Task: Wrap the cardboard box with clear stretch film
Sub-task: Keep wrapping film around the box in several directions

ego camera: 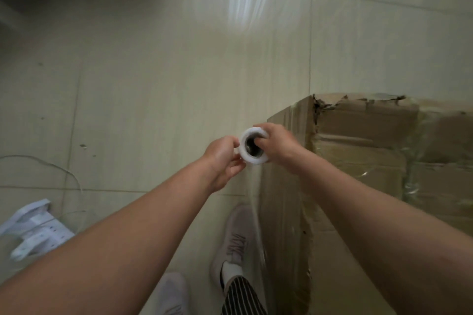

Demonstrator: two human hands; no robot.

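Note:
A tall cardboard box (pixel 366 146) stands on the floor at the right, its top torn at the near corner and covered with shiny clear film. A white roll of stretch film (pixel 252 158) is held upright just left of the box, its dark hollow core facing me. My right hand (pixel 277 147) grips the roll's top rim, with fingers hooked into the core. My left hand (pixel 222 161) holds the roll's left side with curled fingers. A sheet of film runs from the roll down along the box's left face.
Pale tiled floor (pixel 153 84) spreads to the left and behind. A white plastic rack (pixel 35 227) and a thin wire lie at the lower left. My two feet in light shoes (pixel 235 238) stand close to the box. Something dark sits at the top left.

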